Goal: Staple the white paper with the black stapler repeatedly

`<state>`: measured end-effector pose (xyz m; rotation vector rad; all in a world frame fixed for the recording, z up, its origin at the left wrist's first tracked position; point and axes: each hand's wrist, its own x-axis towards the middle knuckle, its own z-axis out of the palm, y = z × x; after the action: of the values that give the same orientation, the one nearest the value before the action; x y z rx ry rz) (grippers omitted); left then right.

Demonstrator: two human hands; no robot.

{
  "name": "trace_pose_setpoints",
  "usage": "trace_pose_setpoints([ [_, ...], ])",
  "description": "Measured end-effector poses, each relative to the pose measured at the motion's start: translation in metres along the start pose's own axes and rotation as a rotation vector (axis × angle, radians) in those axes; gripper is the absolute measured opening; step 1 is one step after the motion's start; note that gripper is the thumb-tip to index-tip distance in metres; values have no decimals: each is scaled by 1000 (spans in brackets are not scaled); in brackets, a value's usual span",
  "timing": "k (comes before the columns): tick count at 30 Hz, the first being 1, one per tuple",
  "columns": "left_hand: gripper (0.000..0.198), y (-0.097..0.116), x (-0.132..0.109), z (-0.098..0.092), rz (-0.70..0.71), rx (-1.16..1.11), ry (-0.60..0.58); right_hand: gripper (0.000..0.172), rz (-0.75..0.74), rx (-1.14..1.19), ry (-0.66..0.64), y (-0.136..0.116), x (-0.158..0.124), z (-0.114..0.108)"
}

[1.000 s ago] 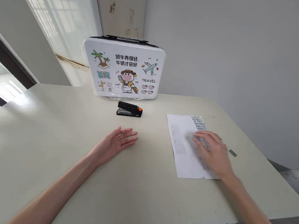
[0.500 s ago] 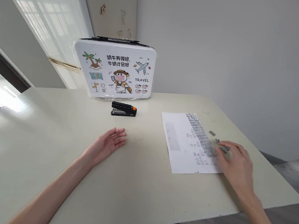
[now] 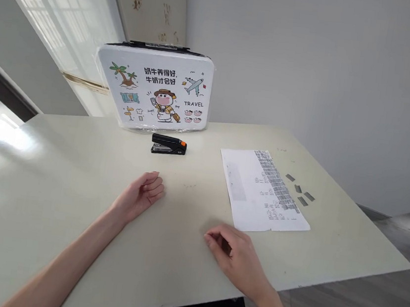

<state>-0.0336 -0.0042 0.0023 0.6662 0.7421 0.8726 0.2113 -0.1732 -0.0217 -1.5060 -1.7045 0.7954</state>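
Observation:
My left hand (image 3: 142, 195) rests palm-up on the table, its fingers curled in and nothing visible in them. Beyond it lies a black stapler (image 3: 168, 145) with an orange button. My right hand (image 3: 239, 257) is just in front of the near edge of a printed sheet of paper (image 3: 242, 213). Its thumb and index fingertips are pressed together, with nothing showing between them. To the right of the sheet, several short grey strips that look like staples (image 3: 298, 189) lie apart from either hand.
A white hard case (image 3: 153, 87) with cartoon prints, wrapped in clear plastic, stands at the back of the pale table (image 3: 178, 250). A grey wall (image 3: 313, 62) rises behind. The table's right edge runs past the strips, above a grey floor (image 3: 351, 301).
My right hand has let go of the grey strips and moved left and nearer, to the front of the sheet. My left fingers have curled in. The view has shifted slightly.

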Motion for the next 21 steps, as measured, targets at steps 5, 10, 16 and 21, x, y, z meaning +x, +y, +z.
trace_pose_setpoints([
  [5, 59, -3, 1, -5, 74, 94, 82, 24, 36, 22, 11, -1, -2, -3],
  [10, 68, -4, 0, -5, 121, 152, 100, 24, 33, 13, 18, -3, -1, -2],
  [16, 66, -3, -2, -3, 122, 169, 102, 25, 34, 28, 15, -2, -1, -2],
  [21, 66, -3, -2, -4, 128, 161, 84, 25, 36, 21, 22, -2, -1, -1],
])
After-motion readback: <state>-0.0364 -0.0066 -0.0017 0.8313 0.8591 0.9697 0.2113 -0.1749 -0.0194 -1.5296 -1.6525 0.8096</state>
